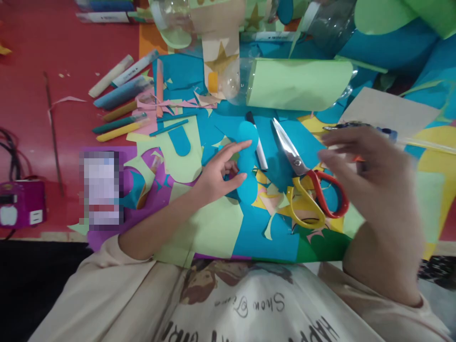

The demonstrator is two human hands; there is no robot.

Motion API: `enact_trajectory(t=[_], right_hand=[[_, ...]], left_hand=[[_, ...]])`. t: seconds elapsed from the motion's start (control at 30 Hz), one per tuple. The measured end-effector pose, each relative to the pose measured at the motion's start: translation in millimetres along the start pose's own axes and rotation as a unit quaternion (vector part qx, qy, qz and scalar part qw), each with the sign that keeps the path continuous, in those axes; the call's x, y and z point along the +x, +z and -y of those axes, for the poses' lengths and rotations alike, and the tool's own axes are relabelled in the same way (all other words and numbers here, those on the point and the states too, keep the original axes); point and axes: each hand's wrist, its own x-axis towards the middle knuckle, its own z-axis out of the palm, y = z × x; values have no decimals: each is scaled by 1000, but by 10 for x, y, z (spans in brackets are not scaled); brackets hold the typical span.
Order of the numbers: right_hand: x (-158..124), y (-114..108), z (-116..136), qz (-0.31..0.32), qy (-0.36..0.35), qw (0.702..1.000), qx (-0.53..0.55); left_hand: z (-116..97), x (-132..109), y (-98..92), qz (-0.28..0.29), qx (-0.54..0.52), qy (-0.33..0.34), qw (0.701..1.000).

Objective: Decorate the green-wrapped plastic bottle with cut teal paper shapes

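A bright blue paper cutout [246, 159] with rounded lobes lies in front of my left hand [224, 168]. The index finger and thumb rest over its face, while the other fingers curl at its left edge. My right hand [374, 175], smeared by motion, hovers on the right with thumb and fingers apart and nothing visible in it. Just left of it, scissors [299, 166] with one yellow and one red handle loop lie with blades pointing away. A black and white marker [261, 147] sits between the cutout and the scissors.
A plastic bottle [299, 84] wrapped in light green paper lies beyond my hands. Several markers [123, 102] are at the left, near a phone [101, 187] and a purple box [23, 204]. Paper scraps and a light green sheet [213, 228] cover the near table.
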Motion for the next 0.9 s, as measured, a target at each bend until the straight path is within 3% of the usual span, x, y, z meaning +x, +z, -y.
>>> enact_trajectory(t=[0.07, 0.13, 0.2, 0.27, 0.47, 0.67, 0.83, 0.9], right_hand=[[-39, -211, -137, -85, 126, 974, -167], [-45, -337, -277, -91, 242, 933, -250], [-11, -380, -402, -49, 340, 911, -228], [42, -369, -510, -13, 392, 906, -162], [106, -326, -647, -30, 392, 918, -52], [147, -321, -610, 22, 355, 919, -171], [55, -263, -694, -55, 337, 920, -190], [4, -276, -716, -57, 333, 923, -186]], left_hand=[[2, -4, -1, 3, 0, -4, 1000], [-5, -8, 0, -1, 3, -10, 1000], [-15, -10, 3, -5, 5, -14, 1000], [-24, -9, 7, -5, 6, -12, 1000], [-25, -7, 12, -7, 14, -1, 1000], [-9, -12, 10, -2, 26, 8, 1000], [33, -11, -6, 10, 43, 39, 998], [45, -14, -11, 14, 46, 43, 998]])
